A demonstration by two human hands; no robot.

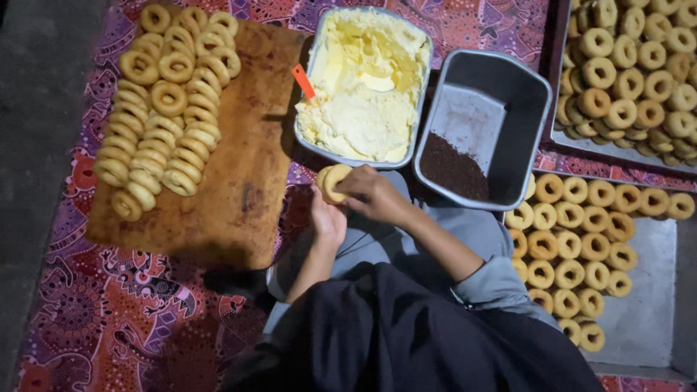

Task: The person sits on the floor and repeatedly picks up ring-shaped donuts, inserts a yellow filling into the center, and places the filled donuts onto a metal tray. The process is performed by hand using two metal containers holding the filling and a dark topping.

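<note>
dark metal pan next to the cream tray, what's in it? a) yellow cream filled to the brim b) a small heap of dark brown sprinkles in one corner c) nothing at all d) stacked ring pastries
b: the dark metal pan is mostly bare, with only a heap of dark brown sprinkles in its near left corner, beside the cream tray.

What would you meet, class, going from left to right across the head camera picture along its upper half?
Wooden board stacked with ring-shaped pastries → metal pan of pale yellow cream with an orange-handled tool → grey metal pan holding dark brown sprinkles → metal tray heaped with rings.
</note>
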